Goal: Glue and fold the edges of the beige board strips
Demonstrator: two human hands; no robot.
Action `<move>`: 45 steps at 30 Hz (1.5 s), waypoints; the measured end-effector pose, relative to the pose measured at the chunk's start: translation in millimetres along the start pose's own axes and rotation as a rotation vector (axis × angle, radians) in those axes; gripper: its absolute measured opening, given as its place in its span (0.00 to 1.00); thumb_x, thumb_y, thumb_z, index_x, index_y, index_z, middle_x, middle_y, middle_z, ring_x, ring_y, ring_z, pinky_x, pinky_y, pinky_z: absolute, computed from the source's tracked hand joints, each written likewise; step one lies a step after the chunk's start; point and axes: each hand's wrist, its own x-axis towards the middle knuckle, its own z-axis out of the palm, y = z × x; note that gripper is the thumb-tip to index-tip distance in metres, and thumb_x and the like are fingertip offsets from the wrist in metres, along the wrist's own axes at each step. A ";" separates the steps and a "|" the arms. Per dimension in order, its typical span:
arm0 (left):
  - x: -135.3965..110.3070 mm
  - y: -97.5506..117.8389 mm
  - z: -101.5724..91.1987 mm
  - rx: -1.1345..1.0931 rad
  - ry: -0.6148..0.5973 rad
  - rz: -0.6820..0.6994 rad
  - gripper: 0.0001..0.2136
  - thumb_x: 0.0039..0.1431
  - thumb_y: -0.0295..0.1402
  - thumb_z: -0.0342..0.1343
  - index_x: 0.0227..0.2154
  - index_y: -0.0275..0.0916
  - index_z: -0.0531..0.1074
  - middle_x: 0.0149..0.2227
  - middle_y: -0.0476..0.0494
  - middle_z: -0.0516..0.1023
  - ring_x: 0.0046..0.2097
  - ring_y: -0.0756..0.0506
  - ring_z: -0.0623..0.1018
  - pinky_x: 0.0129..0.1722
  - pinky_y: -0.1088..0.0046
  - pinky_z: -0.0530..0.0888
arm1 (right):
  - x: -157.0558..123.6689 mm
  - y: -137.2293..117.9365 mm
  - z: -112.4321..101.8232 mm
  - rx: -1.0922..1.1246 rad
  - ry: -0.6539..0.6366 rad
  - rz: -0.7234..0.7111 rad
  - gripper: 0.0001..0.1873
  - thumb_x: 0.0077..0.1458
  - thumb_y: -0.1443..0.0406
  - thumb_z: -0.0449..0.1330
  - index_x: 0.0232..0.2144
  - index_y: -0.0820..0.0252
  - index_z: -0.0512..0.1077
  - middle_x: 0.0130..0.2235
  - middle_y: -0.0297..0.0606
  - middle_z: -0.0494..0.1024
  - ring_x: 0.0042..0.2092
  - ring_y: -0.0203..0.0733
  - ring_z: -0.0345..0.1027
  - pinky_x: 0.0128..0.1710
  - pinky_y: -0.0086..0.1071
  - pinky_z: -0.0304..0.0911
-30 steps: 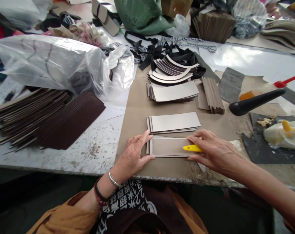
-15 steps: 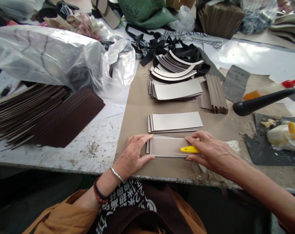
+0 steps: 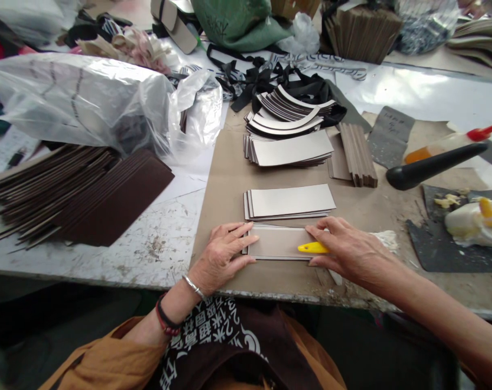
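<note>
The right hand [image 3: 353, 254] covers most of the yellow tool [image 3: 312, 248] and the right end of the flat card [image 3: 278, 242]. What is inside the big plastic bag [image 3: 87, 100] looks too cloudy to tell.

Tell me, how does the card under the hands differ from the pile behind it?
The card is pressed by the left hand and the right hand, which holds a yellow tool; the pile lies untouched. The card shows a pale border; the pile looks plain on top. Both are greyish rectangles.
</note>
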 end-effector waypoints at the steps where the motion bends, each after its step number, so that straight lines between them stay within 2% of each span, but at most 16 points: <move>1: 0.0 0.0 0.0 0.003 0.003 0.001 0.16 0.56 0.35 0.57 0.48 0.40 0.69 0.52 0.39 0.72 0.52 0.41 0.68 0.48 0.54 0.67 | -0.2 0.3 0.7 -0.006 -0.003 0.002 0.22 0.46 0.62 0.65 0.44 0.62 0.68 0.41 0.45 0.70 0.38 0.48 0.67 0.30 0.35 0.66; 8: 0.2 0.1 0.0 0.043 -0.008 0.017 0.14 0.56 0.35 0.56 0.46 0.43 0.71 0.52 0.39 0.72 0.52 0.41 0.69 0.47 0.54 0.68 | -0.7 0.2 0.6 -0.016 -0.017 -0.006 0.19 0.48 0.62 0.64 0.42 0.62 0.68 0.42 0.45 0.70 0.40 0.48 0.66 0.30 0.34 0.65; 20: 0.6 0.4 -0.6 0.025 -0.005 0.007 0.15 0.55 0.35 0.57 0.47 0.43 0.71 0.52 0.39 0.72 0.51 0.41 0.69 0.48 0.54 0.68 | -2.0 -0.6 1.2 -0.026 -0.010 0.007 0.22 0.47 0.62 0.64 0.45 0.62 0.68 0.42 0.44 0.69 0.39 0.46 0.65 0.29 0.32 0.63; 45: -0.2 0.6 0.2 0.060 -0.006 0.019 0.14 0.57 0.36 0.55 0.46 0.44 0.71 0.52 0.39 0.72 0.52 0.41 0.69 0.48 0.55 0.69 | -2.0 -3.5 0.1 -0.018 -0.023 0.035 0.20 0.48 0.62 0.64 0.44 0.61 0.68 0.42 0.44 0.69 0.38 0.46 0.65 0.30 0.33 0.62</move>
